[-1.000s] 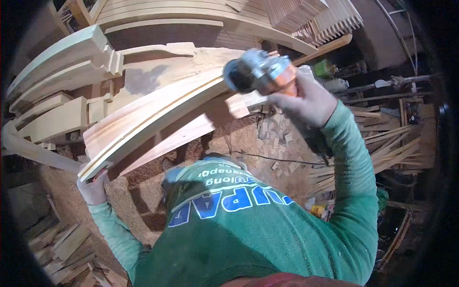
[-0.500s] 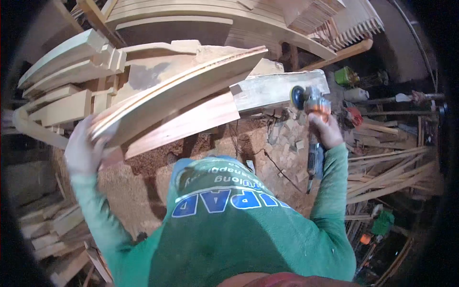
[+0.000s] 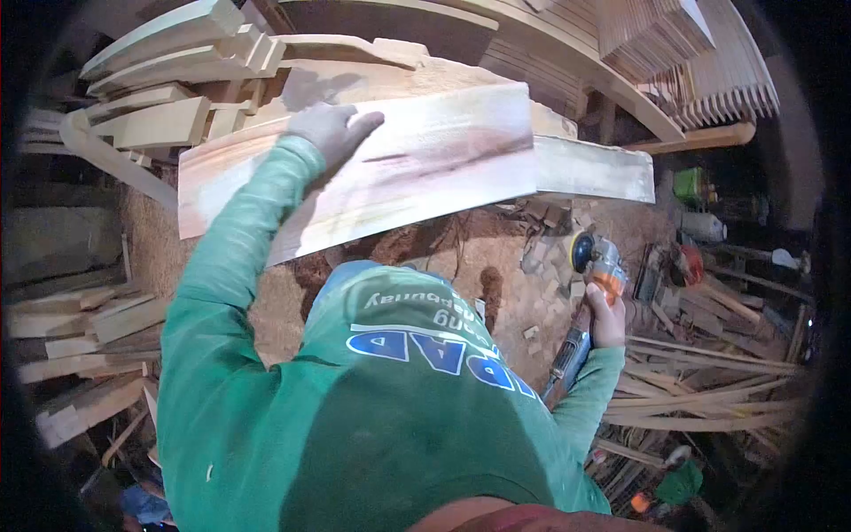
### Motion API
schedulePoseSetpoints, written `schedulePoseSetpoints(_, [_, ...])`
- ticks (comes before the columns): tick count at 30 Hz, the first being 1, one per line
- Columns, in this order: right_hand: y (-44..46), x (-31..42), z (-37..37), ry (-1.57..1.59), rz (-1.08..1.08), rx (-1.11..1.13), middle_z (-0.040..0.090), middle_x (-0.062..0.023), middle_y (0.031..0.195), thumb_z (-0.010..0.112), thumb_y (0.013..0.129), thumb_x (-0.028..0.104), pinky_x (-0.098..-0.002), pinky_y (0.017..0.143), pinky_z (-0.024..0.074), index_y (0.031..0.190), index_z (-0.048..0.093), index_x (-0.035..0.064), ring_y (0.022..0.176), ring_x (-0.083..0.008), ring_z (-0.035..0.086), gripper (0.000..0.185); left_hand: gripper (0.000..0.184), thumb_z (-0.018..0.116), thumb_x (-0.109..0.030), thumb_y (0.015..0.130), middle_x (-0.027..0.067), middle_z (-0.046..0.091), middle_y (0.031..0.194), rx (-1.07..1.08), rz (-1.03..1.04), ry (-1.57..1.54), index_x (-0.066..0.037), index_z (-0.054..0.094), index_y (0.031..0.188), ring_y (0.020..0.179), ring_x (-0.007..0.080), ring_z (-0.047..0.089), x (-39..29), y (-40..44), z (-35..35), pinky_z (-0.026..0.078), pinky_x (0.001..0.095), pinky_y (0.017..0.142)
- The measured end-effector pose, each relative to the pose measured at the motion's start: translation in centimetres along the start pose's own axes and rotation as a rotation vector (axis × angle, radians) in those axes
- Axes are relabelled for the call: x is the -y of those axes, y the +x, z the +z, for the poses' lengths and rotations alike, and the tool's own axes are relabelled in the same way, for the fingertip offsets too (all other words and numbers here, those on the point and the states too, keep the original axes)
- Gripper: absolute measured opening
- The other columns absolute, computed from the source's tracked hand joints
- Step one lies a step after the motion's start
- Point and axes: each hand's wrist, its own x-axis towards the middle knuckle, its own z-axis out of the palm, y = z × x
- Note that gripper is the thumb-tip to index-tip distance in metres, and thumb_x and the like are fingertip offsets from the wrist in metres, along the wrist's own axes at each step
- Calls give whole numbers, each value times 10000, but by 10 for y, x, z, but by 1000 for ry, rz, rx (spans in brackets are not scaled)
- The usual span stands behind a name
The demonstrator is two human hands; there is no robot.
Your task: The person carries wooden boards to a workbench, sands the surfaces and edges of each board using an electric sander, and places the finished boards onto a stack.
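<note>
A wide wooden board with pinkish streaks lies with its broad face up in front of me. My left hand rests on its far part, thumb stretched out to the right and fingers apart from it. Off to the right, my right hand is wrapped round an angle grinder with a round pad at its head. The grinder is held in the air, away from the board. A paler plank sticks out from under the board's right end.
Curved wooden pieces are stacked at the back left, and slatted wood parts at the back right. Offcuts litter the dusty floor. Long strips lie on the right, more lumber on the left.
The board has gone from tilted on edge to lying face up. My left hand has moved from its left end onto its face. The grinder has come down, nearer my body.
</note>
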Motion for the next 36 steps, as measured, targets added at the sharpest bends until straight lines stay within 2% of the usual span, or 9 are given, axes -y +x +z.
schedulePoseSetpoints(5, [4,7,-1,-35,1,-12,689,-41,1124,735,929,219,-304,889,496,1245,639,12,970,-131,634,389,865,674,-687,822,197,420,1561,-218,373,291,-198,476,1508,1432,376,417,-11,-44,45,361,671,1078])
schedulePoseSetpoints(7, [8,12,3,-68,-81,-1,691,-41,1112,737,930,227,-305,890,494,1234,646,11,977,-129,634,384,1083,761,-669,732,164,119,1700,65,335,354,-269,278,1615,1536,457,155,-20,-79,69,218,785,1094])
schedulePoseSetpoints(11, [24,19,10,-129,-218,7,695,-39,1087,738,932,243,-305,888,488,1214,658,10,978,-123,630,375,972,716,-286,850,193,61,1709,-193,304,485,-247,160,1646,1497,553,202,2,-108,143,222,783,1106])
schedulePoseSetpoints(15, [13,70,23,-81,-217,39,677,-7,1022,729,937,209,-267,775,479,1197,659,16,856,-93,602,331,767,619,-90,835,221,453,1544,-40,401,69,-190,391,1561,1317,430,542,0,-130,46,475,550,1041])
schedulePoseSetpoints(16, [15,83,25,-92,-244,24,666,6,996,723,941,188,-252,736,468,1200,654,19,817,-81,587,317,615,629,-72,809,186,673,1280,-241,380,-20,-159,568,1415,1064,346,691,6,-133,24,560,436,878])
schedulePoseSetpoints(19, [13,115,31,-140,-269,31,656,3,1009,721,945,188,-246,718,476,1225,636,29,817,-85,585,333,297,675,-235,863,132,726,904,-295,198,53,-156,696,1149,833,333,724,41,-121,-22,571,463,719])
schedulePoseSetpoints(23, [-3,148,56,-153,-350,91,650,-14,1047,723,946,206,-247,721,490,1248,619,31,832,-93,589,364,341,764,-228,838,161,738,961,-279,-44,68,-55,679,1119,891,370,706,115,-133,-62,552,460,787])
schedulePoseSetpoints(31, [-88,237,176,-273,-410,333,648,-51,1172,720,937,157,-272,881,494,1374,520,4,986,-113,617,505,425,848,-66,772,69,766,978,-359,-6,-659,-9,700,1167,918,100,679,261,-174,-46,548,293,849])
schedulePoseSetpoints(36, [-131,279,271,-370,-417,478,644,-70,1228,744,924,132,-298,937,495,1371,527,-11,1049,-122,621,517,401,807,44,787,87,735,1155,-465,109,-969,20,716,1177,1028,147,684,280,-157,16,543,299,943])
